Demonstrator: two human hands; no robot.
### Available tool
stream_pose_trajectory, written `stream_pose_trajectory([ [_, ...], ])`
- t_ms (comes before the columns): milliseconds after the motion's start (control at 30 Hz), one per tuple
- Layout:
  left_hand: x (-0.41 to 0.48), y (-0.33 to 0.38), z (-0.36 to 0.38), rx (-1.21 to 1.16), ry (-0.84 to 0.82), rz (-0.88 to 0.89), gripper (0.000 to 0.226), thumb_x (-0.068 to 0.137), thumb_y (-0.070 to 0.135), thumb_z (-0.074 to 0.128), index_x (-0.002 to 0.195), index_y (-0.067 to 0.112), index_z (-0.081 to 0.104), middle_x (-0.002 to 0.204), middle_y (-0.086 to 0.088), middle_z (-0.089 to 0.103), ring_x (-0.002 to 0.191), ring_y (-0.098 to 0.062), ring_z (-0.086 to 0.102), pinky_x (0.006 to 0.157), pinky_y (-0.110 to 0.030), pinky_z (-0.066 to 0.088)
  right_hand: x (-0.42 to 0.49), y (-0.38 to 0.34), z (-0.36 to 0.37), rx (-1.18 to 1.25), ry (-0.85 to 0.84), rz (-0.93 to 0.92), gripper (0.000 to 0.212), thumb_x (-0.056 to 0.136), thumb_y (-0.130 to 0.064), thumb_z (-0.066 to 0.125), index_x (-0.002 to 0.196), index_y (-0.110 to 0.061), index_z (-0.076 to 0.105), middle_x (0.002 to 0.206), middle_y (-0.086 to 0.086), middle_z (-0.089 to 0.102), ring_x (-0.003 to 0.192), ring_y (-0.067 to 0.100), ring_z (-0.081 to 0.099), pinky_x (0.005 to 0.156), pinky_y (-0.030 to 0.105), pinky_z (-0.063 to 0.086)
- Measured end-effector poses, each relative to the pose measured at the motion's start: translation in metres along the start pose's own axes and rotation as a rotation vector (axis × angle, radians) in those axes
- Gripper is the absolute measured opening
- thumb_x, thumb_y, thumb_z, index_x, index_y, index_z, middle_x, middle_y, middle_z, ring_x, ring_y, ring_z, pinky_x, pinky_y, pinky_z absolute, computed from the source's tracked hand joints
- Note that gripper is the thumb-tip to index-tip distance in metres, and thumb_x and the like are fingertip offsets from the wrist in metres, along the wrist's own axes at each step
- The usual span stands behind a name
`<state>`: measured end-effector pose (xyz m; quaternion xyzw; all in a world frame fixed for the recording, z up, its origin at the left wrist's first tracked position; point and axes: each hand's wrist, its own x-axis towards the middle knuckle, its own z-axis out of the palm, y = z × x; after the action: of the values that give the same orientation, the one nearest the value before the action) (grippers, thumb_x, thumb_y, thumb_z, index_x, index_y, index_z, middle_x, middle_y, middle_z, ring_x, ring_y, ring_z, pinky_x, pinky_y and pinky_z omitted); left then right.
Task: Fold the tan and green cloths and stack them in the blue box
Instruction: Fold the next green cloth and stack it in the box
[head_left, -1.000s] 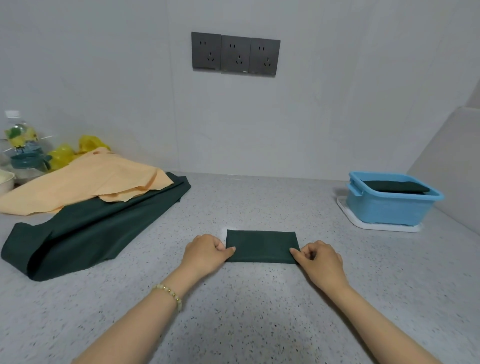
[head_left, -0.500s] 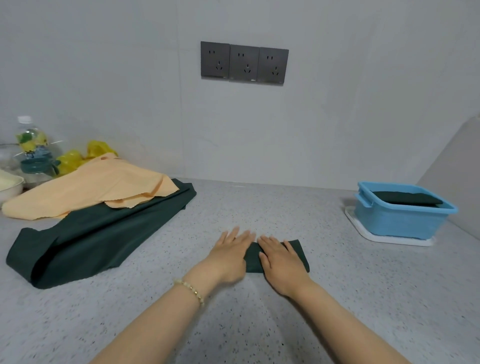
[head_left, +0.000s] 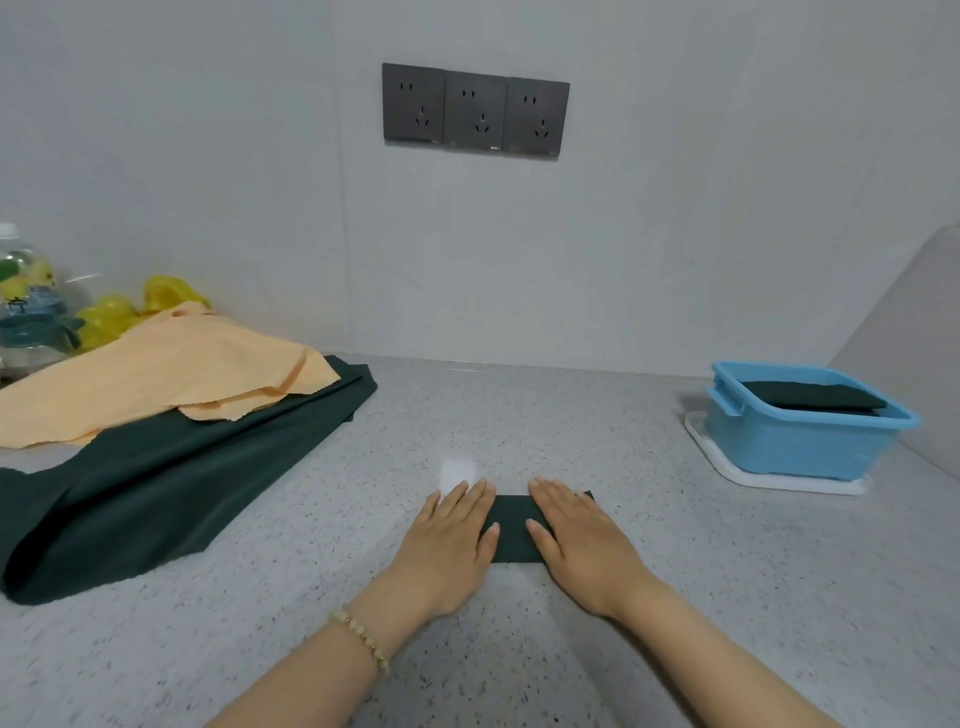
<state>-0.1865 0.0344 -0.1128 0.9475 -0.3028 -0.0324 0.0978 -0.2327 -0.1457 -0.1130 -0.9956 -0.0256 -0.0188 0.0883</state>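
Note:
A small folded green cloth (head_left: 513, 527) lies on the counter in front of me. My left hand (head_left: 449, 540) presses flat on its left end and my right hand (head_left: 582, 538) presses flat on its right end, fingers straight. At the left, a loose tan cloth (head_left: 156, 371) lies on top of a large dark green cloth (head_left: 171, 473). The blue box (head_left: 795, 441) stands at the right on a white lid, with a folded green cloth (head_left: 810, 397) inside it.
A water bottle (head_left: 26, 301) and a yellow bag (head_left: 124, 312) stand at the far left against the wall. Three wall sockets (head_left: 475, 111) are above the speckled grey counter (head_left: 519, 415). A side wall rises behind the box at the right.
The green strip, held at both ends a second ago, has been folded in half. Both hands now lie flat on it and have moved slightly apart since half a second ago.

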Motion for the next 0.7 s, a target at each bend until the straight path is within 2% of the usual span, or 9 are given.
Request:
stream_pose_trajectory([
  [133, -0.002, -0.001, 0.0, -0.008, -0.024, 0.004, 0.053, 0.103, 0.039, 0.009, 0.151, 0.026, -0.008, 0.159, 0.008, -0.01, 0.146, -0.008, -0.01, 0.119, -0.033, -0.009, -0.016, 0.031, -0.01, 0.001, -0.052, 0.09, 0.054, 0.103, -0.04, 0.01, 0.152, -0.022, -0.002, 0.159, -0.008, -0.004, 0.145, 0.005, -0.006, 0.114, 0.021, -0.009],
  [300, -0.001, 0.003, -0.007, 0.048, -0.053, -0.007, 0.051, 0.103, 0.04, 0.01, 0.152, 0.032, -0.003, 0.16, 0.006, -0.004, 0.147, -0.013, -0.003, 0.119, -0.038, -0.008, -0.016, 0.034, -0.019, 0.1, -0.13, 0.139, 0.053, 0.104, -0.037, 0.014, 0.152, -0.022, -0.001, 0.16, -0.006, -0.001, 0.146, 0.01, -0.003, 0.118, 0.029, -0.003],
  [367, 0.002, 0.006, -0.013, 0.084, -0.078, -0.02, 0.052, 0.103, 0.041, 0.013, 0.153, 0.03, 0.001, 0.161, 0.004, 0.001, 0.147, -0.018, 0.003, 0.12, -0.039, -0.005, -0.016, 0.033, -0.027, 0.218, -0.124, 0.152, 0.055, 0.103, -0.038, 0.023, 0.152, -0.022, 0.004, 0.16, -0.004, 0.005, 0.146, 0.012, 0.005, 0.12, 0.031, 0.004],
  [467, 0.007, 0.007, -0.024, 0.102, -0.102, -0.018, 0.053, 0.102, 0.043, 0.019, 0.153, 0.028, 0.011, 0.16, 0.001, 0.012, 0.144, -0.023, 0.012, 0.117, -0.037, 0.005, -0.025, 0.033, -0.038, 0.507, 0.029, 0.251, 0.062, 0.099, -0.039, 0.042, 0.151, -0.018, 0.016, 0.154, -0.002, 0.027, 0.139, 0.015, 0.03, 0.114, 0.028, 0.024],
  [533, 0.007, 0.005, -0.024, 0.07, -0.088, -0.002, 0.053, 0.102, 0.044, 0.019, 0.152, 0.028, 0.015, 0.159, 0.001, 0.016, 0.142, -0.022, 0.016, 0.115, -0.036, 0.011, -0.027, 0.033, -0.045, 0.606, 0.082, 0.361, 0.059, 0.096, -0.035, 0.051, 0.145, -0.01, 0.03, 0.141, 0.004, 0.046, 0.125, 0.017, 0.048, 0.103, 0.028, 0.036],
  [567, 0.005, 0.004, -0.021, 0.046, -0.074, 0.002, 0.053, 0.102, 0.044, 0.018, 0.152, 0.028, 0.014, 0.159, 0.002, 0.015, 0.141, -0.022, 0.015, 0.115, -0.035, 0.011, -0.025, 0.034, -0.051, 0.635, 0.058, 0.417, 0.052, 0.095, -0.032, 0.055, 0.137, -0.007, 0.04, 0.127, 0.007, 0.055, 0.113, 0.018, 0.056, 0.097, 0.028, 0.043],
  [633, 0.0, 0.004, -0.012, 0.006, -0.05, -0.008, 0.052, 0.103, 0.043, 0.013, 0.152, 0.027, 0.01, 0.159, 0.003, 0.01, 0.142, -0.02, 0.011, 0.117, -0.035, 0.008, -0.018, 0.034, -0.065, 0.768, -0.048, 0.511, 0.031, 0.092, -0.026, 0.06, 0.111, -0.002, 0.054, 0.094, 0.01, 0.064, 0.084, 0.018, 0.065, 0.087, 0.032, 0.054],
  [667, -0.001, 0.005, -0.008, -0.007, -0.044, -0.018, 0.052, 0.103, 0.042, 0.011, 0.153, 0.027, 0.007, 0.16, 0.003, 0.007, 0.144, -0.02, 0.008, 0.118, -0.035, 0.005, -0.016, 0.032, -0.073, 0.875, -0.109, 0.564, 0.028, 0.09, -0.021, 0.063, 0.103, 0.003, 0.055, 0.085, 0.012, 0.067, 0.077, 0.02, 0.068, 0.084, 0.033, 0.056],
  [700, -0.002, 0.005, -0.006, -0.019, -0.043, -0.029, 0.052, 0.103, 0.041, 0.01, 0.153, 0.026, 0.005, 0.16, 0.002, 0.004, 0.145, -0.02, 0.005, 0.119, -0.034, 0.002, -0.014, 0.03, -0.079, 0.98, -0.167, 0.619, 0.029, 0.087, -0.017, 0.066, 0.102, 0.006, 0.056, 0.086, 0.016, 0.069, 0.079, 0.022, 0.069, 0.083, 0.034, 0.057],
])
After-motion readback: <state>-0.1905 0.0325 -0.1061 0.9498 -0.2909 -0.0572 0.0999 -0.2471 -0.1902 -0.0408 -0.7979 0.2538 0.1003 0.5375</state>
